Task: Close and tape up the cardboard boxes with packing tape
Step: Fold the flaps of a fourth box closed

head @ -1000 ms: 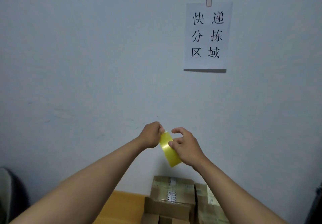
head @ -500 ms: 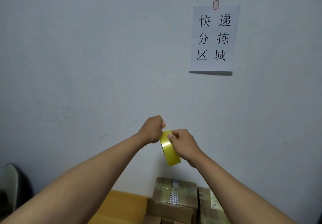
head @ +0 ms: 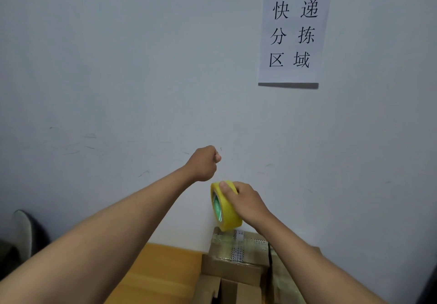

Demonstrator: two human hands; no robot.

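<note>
Gripping the yellow tape roll [head: 225, 205] from its right side, the right hand [head: 246, 203] curls its fingers over the rim. Up and left, the left hand [head: 204, 163] is a closed fist, apart from the roll (whether it pinches a tape end, I cannot tell). Cardboard boxes [head: 234, 254] sit below against the wall [head: 118, 67].

A yellow packing tape roll [head: 226, 206] is gripped on edge by the right hand [head: 246, 203]. The left hand [head: 204, 163] is held fisted above it, apart; a pinched tape end cannot be confirmed. Taped cardboard boxes [head: 236, 254] are seen below, against the wall [head: 118, 67].
</note>
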